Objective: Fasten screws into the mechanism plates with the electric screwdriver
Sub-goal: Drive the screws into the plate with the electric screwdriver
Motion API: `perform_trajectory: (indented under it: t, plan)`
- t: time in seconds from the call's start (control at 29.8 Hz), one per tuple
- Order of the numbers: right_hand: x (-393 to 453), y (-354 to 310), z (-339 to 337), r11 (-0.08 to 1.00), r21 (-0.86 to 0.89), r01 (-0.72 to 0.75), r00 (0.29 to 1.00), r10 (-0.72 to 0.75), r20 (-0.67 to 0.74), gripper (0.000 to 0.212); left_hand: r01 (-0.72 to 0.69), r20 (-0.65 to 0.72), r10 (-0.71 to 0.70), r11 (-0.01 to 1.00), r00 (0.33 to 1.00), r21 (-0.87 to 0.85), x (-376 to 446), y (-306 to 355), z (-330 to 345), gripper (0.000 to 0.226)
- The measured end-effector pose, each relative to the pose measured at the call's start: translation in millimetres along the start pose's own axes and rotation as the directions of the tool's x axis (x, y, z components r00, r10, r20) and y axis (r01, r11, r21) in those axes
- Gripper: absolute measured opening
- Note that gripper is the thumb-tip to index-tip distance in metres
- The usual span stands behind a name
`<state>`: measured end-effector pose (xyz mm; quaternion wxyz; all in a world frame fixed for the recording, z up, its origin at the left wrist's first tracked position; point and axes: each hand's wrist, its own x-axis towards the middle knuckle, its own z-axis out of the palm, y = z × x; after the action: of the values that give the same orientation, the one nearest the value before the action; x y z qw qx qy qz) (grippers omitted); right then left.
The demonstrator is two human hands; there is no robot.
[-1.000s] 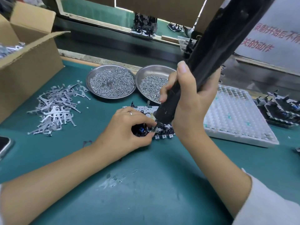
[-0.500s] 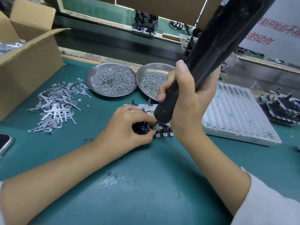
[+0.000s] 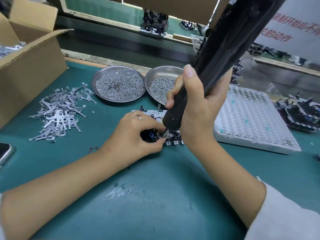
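Note:
My right hand [image 3: 197, 108] grips the long black electric screwdriver [image 3: 223, 47], which leans up to the right with its bit down on the mechanism plate [image 3: 152, 113]. The plate is white and black with small metal tabs along its near edge, and it lies on the green mat. My left hand [image 3: 135, 137] curls over the plate's left part, its thumb and fingertips pinching the plate beside the bit. Two steel dishes hold screws: a full one [image 3: 119, 84] and a partly filled one [image 3: 161, 87], just beyond the plate.
A heap of flat grey metal levers [image 3: 58, 111] lies at the left, next to an open cardboard box [image 3: 29, 66]. A white dimpled tray [image 3: 249, 120] sits at the right, with finished black mechanisms [image 3: 301, 113] beyond it. A phone [image 3: 5, 153] lies at the left edge.
Both hands hold their positions over the plate. The screwdriver stays pressed on the same spot; only the camera view shifts slightly.

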<state>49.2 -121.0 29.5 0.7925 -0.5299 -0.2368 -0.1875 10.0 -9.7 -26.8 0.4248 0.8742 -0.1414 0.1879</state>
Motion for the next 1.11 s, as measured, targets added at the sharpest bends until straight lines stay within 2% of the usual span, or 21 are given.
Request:
perform_trajectory:
  t: [0.3,0.47,0.7,0.77,0.84,0.91,0.97,1.01,1.04,1.07,1.11]
  plan:
    - [-1,-1,-2,1.000,0.003,0.011,1.000,-0.011,0.008,0.022,-0.001,-0.003,0.001,1.000,1.000,-0.003,-1,1,1,0.018]
    - [10,-2,-12,0.998,-0.011,0.065,0.997,-0.065,-0.040,0.024,0.028,0.017,-0.028,0.999,0.999,-0.022,-1,0,0,0.024]
    - [7,7,-14,0.997,-0.071,-0.030,0.999,0.031,0.011,0.020,0.050,0.020,-0.050,0.999,0.999,-0.012,-3,0,0,0.023]
    - [7,5,-16,0.997,-0.076,-0.026,1.000,0.027,0.014,0.022,0.032,0.017,-0.032,0.999,0.999,-0.001,-2,0,-1,0.023]
    - [4,5,-21,0.993,-0.112,-0.031,0.999,0.032,0.010,0.034,0.007,0.034,-0.007,1.000,0.999,0.006,-2,-1,-1,0.026]
    - [-4,5,-30,0.984,-0.175,-0.038,0.995,0.020,-0.101,0.048,0.029,0.036,-0.027,0.998,0.999,-0.055,-2,-2,-4,0.031]
    - [-17,7,-38,0.950,-0.313,0.000,0.962,-0.085,-0.260,0.035,0.088,-0.039,-0.095,0.983,0.995,-0.158,0,-3,-9,0.028]
    - [-26,9,-41,0.911,-0.412,0.016,0.962,-0.127,-0.243,0.027,0.102,-0.103,-0.123,0.977,0.987,-0.187,1,-5,-11,0.024]
    - [-36,9,-41,0.853,-0.521,0.025,0.985,-0.111,-0.134,0.023,0.113,-0.167,-0.148,0.972,0.975,-0.205,4,-6,-12,0.021]
    - [-46,12,-38,0.751,-0.657,0.070,0.997,-0.041,0.059,0.027,0.130,-0.222,-0.180,0.966,0.958,-0.225,5,-9,-14,0.020]
    - [-54,16,-36,0.586,-0.786,0.196,0.954,0.073,0.292,0.036,0.145,-0.262,-0.212,0.956,0.941,-0.253,6,-12,-15,0.021]
